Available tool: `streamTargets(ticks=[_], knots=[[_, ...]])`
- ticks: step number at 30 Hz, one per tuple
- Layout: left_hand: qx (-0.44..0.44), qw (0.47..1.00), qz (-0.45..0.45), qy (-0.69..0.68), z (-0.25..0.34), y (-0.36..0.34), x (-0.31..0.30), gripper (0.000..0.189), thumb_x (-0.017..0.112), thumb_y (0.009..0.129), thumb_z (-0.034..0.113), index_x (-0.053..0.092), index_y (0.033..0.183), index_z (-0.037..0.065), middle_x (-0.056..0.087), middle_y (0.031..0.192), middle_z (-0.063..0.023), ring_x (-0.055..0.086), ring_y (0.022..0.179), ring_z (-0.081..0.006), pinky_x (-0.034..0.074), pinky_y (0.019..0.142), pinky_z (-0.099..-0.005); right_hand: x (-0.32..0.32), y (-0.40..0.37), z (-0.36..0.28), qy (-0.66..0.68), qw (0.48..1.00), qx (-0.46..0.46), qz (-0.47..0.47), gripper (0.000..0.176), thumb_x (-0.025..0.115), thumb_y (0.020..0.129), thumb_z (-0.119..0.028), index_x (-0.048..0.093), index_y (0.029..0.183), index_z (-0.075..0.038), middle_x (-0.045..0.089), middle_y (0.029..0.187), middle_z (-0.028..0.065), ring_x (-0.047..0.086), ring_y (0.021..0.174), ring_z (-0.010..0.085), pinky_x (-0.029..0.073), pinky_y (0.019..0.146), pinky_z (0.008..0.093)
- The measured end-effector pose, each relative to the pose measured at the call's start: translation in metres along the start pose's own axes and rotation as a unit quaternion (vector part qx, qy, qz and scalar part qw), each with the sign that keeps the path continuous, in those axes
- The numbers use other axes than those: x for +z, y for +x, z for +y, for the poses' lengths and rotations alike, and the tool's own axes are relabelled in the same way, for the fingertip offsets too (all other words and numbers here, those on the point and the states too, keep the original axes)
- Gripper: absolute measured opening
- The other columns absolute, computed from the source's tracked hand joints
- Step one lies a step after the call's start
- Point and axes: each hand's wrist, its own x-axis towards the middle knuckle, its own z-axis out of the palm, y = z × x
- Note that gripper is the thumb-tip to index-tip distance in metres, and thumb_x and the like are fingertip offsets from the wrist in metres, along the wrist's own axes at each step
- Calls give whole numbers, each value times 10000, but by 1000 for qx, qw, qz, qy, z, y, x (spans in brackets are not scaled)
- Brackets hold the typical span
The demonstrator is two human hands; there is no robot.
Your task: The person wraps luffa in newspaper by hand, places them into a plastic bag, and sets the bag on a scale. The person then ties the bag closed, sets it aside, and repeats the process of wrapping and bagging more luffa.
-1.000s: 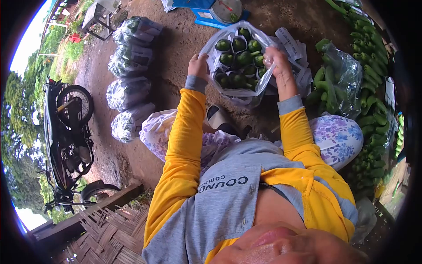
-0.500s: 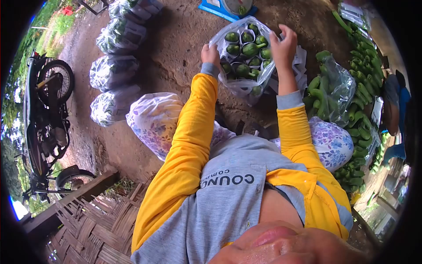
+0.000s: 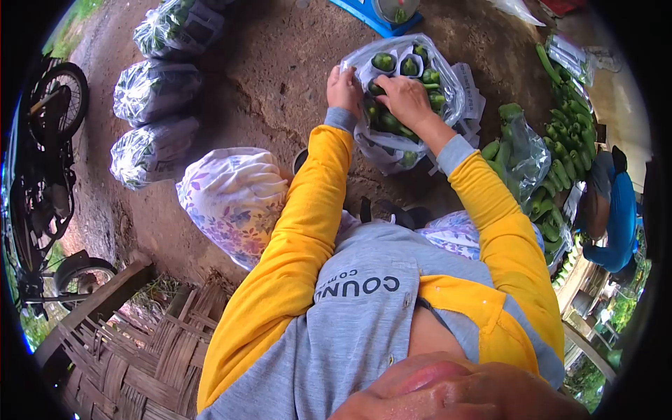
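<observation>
A clear plastic bag stands open on the dirt floor, packed with green eggplants standing stem up, some with white paper around them. My left hand is closed on the bag's left rim. Over the middle of the bag's mouth, my right hand reaches in from the right. Its fingers curl around a dark green eggplant near the left side, partly hidden by the hand. Printed paper sheets lie against the bag's right side.
Several filled bags line up on the left. A blue scale stands beyond the bag. Loose eggplants are piled at right, partly under clear plastic. A motorbike is at far left; another person is at far right.
My right hand has left the bag's right rim and moved left and down onto the eggplants. My left hand stays at the left rim. The view has shifted slightly.
</observation>
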Motion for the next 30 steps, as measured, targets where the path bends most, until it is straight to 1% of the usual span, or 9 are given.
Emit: streamTargets(ticks=[4,5,9,12,19,21,23,26,30], knots=[[89,994,31,50,-5,-2,16,154,494,873,117,420,739,127,355,525,42,321,395,-68,258,347,-258,11,21,-6,-13,1000,21,5,169,620,777,-220,549,874,-101,643,742,122,642,718,316,492,629,436],[79,995,56,16,-5,-4,15,46,496,860,85,482,818,73,439,620,30,424,553,-56,343,483,-231,13,27,-7,-11,1000,12,12,170,618,776,-218,550,876,-99,644,745,126,643,720,315,493,626,435],[145,979,112,92,-20,1,8,44,496,859,79,507,826,51,455,634,21,398,558,-56,338,494,-240,7,8,-10,4,999,30,-36,221,639,775,-259,546,909,-109,648,745,137,644,729,323,492,615,435],[145,981,107,69,-26,10,8,118,480,876,89,444,766,112,398,555,56,350,432,-45,272,384,-231,10,0,2,3,999,45,-29,263,656,773,-302,540,928,-123,648,736,140,641,728,334,489,613,436],[-125,983,-42,130,26,8,-1,59,502,851,43,560,839,40,451,586,9,380,434,-96,286,403,-246,-40,26,-7,-79,982,42,-167,495,696,725,-335,557,1170,-166,653,901,174,627,880,323,480,746,458],[-49,963,-118,237,15,34,-28,95,496,853,32,577,900,15,459,599,3,382,441,-99,288,412,-245,-55,13,-30,-28,981,15,-189,494,698,719,-318,561,1165,-155,651,919,176,626,872,335,482,751,455],[-44,964,-164,204,24,13,-20,141,485,870,56,592,940,-5,456,588,5,389,446,-109,288,417,-249,-55,-3,-47,9,980,1,-198,480,698,711,-296,569,1148,-144,647,928,180,621,864,353,483,756,454],[-171,975,-87,113,38,7,-5,148,486,877,88,586,938,-3,451,569,5,391,441,-116,291,411,-258,-20,-12,-43,58,993,19,-101,379,689,725,-264,596,1072,-144,647,893,168,621,841,342,486,725,445],[-102,981,-73,149,28,5,7,59,524,839,94,563,856,53,455,574,5,402,440,-114,317,400,-285,-27,-8,-39,61,993,52,-89,265,690,725,-294,645,946,-156,656,830,140,630,817,321,493,701,431]])
